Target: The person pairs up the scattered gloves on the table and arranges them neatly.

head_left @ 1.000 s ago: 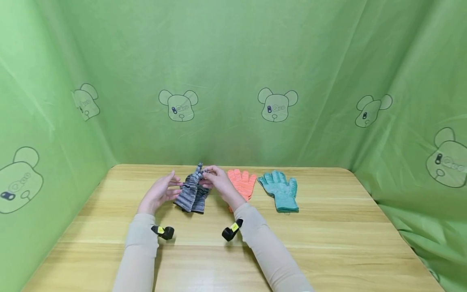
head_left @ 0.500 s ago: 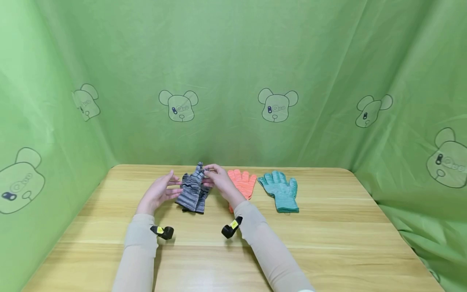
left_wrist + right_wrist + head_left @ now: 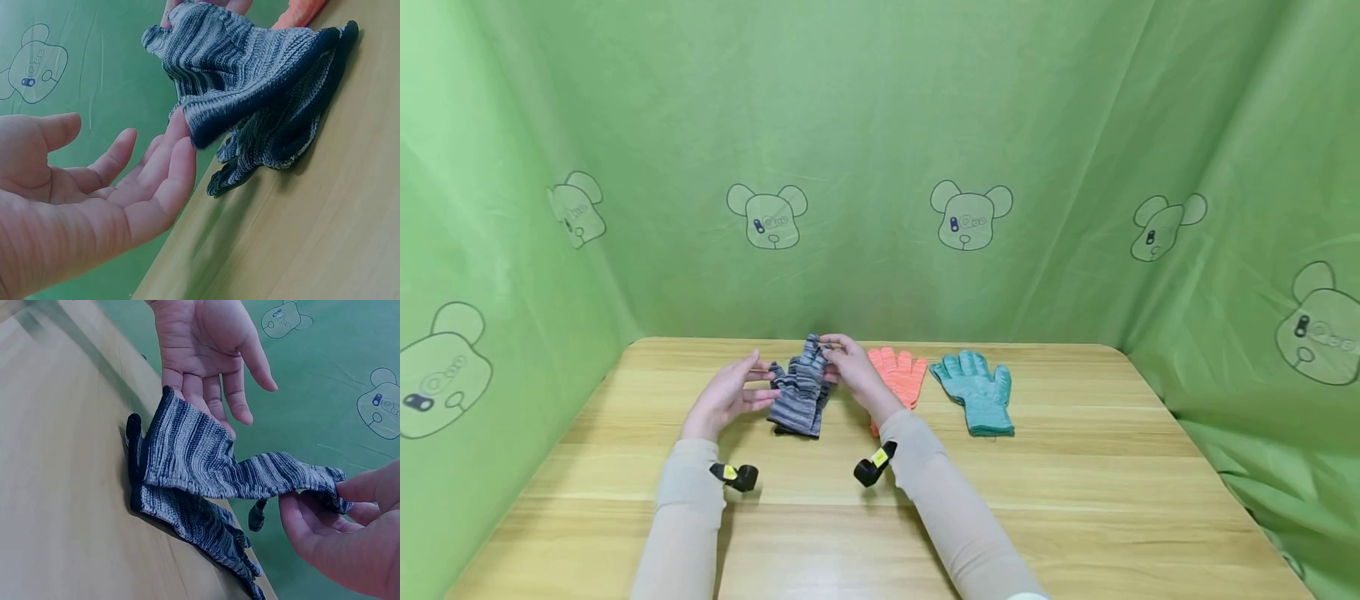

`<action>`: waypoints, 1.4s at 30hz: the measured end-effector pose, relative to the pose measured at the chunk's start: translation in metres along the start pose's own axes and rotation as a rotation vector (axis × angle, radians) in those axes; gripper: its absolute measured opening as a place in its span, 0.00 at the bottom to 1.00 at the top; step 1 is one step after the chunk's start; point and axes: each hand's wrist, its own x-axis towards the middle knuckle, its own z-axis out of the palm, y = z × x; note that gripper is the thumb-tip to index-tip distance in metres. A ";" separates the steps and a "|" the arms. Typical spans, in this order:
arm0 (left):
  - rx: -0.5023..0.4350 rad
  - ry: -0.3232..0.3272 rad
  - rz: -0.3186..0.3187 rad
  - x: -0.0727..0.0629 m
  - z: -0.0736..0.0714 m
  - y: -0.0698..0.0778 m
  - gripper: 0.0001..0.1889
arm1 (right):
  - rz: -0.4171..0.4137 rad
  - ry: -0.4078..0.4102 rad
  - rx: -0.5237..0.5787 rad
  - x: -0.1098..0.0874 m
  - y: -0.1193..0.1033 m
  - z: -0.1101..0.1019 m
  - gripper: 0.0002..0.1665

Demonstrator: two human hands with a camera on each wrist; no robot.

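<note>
Two grey-and-black striped knit gloves (image 3: 796,398) lie one over the other at the back of the table, left of centre. My right hand (image 3: 856,372) pinches the finger end of the upper glove (image 3: 194,450) between thumb and fingers, lifting it off the lower glove (image 3: 194,522). My left hand (image 3: 119,194) has its fingers loosely extended, palm up. Its fingertips (image 3: 181,131) touch the underside of the upper glove near the dark cuff, as the left wrist view shows. Behind my right hand lies an orange glove (image 3: 901,375), partly covered by that hand.
A green glove (image 3: 979,392) lies on the wooden table (image 3: 1075,467) right of the orange one. Green fabric (image 3: 880,283) printed with bear heads hangs behind and on both sides. A small black camera is strapped to each sleeve.
The upper striped glove has swung slightly right and spread flatter, covering more of the lower one. My right hand has risen a little, still pinching it. The left hand has barely moved.
</note>
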 end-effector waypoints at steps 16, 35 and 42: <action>-0.025 -0.023 0.004 -0.001 0.001 0.000 0.31 | 0.024 0.022 -0.016 0.005 0.000 0.000 0.22; 0.031 -0.005 -0.049 -0.003 0.001 -0.002 0.36 | 0.050 -0.010 -0.074 0.007 0.005 -0.001 0.33; 0.067 -0.002 -0.054 -0.002 0.000 -0.003 0.37 | 0.062 -0.001 -0.067 0.006 0.006 -0.004 0.33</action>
